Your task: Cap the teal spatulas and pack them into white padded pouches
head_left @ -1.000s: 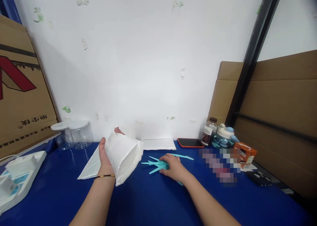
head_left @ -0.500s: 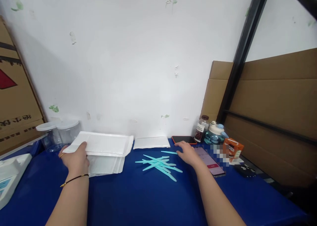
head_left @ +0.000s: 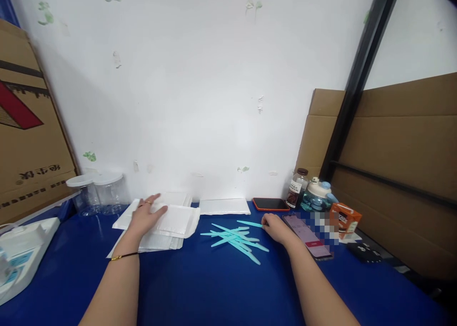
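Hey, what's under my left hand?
Your left hand is over a pile of white envelopes on the blue table. The part directly beneath it is covered.

Left hand (head_left: 146,216) palm-down, fingers spread; right hand (head_left: 275,227) pinching.

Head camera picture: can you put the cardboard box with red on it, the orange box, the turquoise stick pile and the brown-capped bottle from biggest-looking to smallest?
1. Cardboard box, even cut off by the edge
2. Turquoise stick pile
3. Orange box and brown-capped bottle: too alike to rank
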A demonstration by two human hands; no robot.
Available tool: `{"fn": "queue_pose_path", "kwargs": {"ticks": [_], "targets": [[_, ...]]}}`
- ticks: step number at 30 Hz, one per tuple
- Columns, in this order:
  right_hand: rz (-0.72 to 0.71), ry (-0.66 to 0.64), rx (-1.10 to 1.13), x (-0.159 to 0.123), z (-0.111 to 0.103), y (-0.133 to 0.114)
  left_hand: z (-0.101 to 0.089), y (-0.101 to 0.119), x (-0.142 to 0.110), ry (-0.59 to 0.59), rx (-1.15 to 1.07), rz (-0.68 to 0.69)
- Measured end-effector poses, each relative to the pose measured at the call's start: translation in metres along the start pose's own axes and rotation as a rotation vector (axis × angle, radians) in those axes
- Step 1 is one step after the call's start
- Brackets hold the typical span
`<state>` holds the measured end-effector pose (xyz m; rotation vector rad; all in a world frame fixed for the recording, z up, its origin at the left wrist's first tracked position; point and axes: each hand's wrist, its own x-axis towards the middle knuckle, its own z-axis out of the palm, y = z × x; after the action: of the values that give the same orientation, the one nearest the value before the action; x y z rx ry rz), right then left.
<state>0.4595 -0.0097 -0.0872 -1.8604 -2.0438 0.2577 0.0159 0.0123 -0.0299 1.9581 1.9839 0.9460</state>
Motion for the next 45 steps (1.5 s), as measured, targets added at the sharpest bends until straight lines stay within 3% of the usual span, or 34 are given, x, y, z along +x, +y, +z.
{"fn": "queue_pose_path", "kwargs": {"ticks": [2, 5, 11, 15, 21, 23, 27, 29, 31, 33, 35, 38, 42, 43, 45], "targets": [[-0.004, -0.020, 0.035, -0.001, -0.001, 0.000, -0.002, 0.005, 0.001, -0.190, 0.011, 0.026], [-0.011, -0.026, 0.065, -0.002, -0.002, -0.003, -0.005, 0.007, 0.004, -0.270, 0.109, 0.017], [-0.085, 0.091, 0.130, -0.003, -0.009, -0.014, -0.014, -0.002, 0.019, -0.270, 0.246, -0.034], [-0.120, 0.180, 0.170, -0.002, -0.013, -0.019, -0.012, -0.013, 0.022, -0.144, 0.332, -0.024], [-0.147, 0.223, 0.238, -0.002, -0.013, -0.025, -0.011, -0.018, 0.020, -0.123, 0.277, -0.031], [-0.165, 0.236, 0.256, -0.002, -0.014, -0.028, -0.016, -0.012, 0.018, -0.019, 0.253, 0.014], [-0.180, 0.240, 0.276, -0.004, -0.012, -0.038, -0.026, 0.009, 0.009, 0.430, 0.194, 0.139], [-0.180, 0.230, 0.270, -0.005, -0.009, -0.043, -0.025, 0.014, 0.004, 0.537, 0.192, 0.197], [-0.180, 0.216, 0.253, -0.006, -0.005, -0.047, -0.019, 0.011, 0.001, 0.411, 0.231, 0.220], [-0.183, 0.194, 0.235, -0.006, -0.001, -0.049, -0.010, 0.003, 0.001, 0.153, 0.271, 0.182], [-0.194, 0.182, 0.224, -0.007, 0.002, -0.051, -0.005, -0.006, 0.002, -0.023, 0.280, 0.106], [-0.208, 0.179, 0.217, -0.007, 0.004, -0.053, -0.005, -0.007, 0.006, -0.012, 0.272, 0.060], [-0.189, 0.175, 0.202, -0.005, 0.005, -0.053, 0.001, 0.029, 0.001, 0.089, 0.108, 0.129], [-0.186, 0.175, 0.194, -0.005, 0.006, -0.052, 0.008, 0.043, -0.004, 0.069, 0.002, 0.177], [-0.171, 0.177, 0.180, -0.003, 0.009, -0.052, 0.031, 0.070, -0.017, -0.090, -0.272, 0.304]]}}
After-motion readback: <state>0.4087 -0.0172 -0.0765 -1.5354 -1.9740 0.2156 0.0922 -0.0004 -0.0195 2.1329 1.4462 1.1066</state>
